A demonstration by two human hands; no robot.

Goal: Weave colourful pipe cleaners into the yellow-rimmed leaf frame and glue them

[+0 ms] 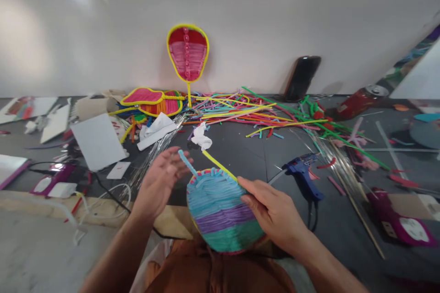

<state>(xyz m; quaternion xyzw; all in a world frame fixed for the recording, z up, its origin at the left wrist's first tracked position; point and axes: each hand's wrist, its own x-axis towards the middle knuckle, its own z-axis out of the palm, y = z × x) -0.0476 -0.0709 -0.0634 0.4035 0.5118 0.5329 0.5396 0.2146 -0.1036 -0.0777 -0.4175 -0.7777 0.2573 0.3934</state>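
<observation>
A rounded panel [220,210] covered in blue, purple and green pipe cleaners is held low in front of my body. My right hand [275,210] grips its right edge, thumb on the face, and a yellow pipe cleaner [220,165] runs along the top edge up to those fingers. At the panel's upper left a light blue pipe cleaner end [187,162] sticks out. Beside that end is my left hand [163,181], its fingers apart and loosely curled; whether they touch the blue end I cannot make out.
A finished pink paddle shape [188,52] with yellow rim stands against the wall. Loose pipe cleaners [233,110] lie behind my hands. To the right are a blue glue gun [304,178], a phone [302,78] and a red can [360,100]; white cards [99,142] lie left.
</observation>
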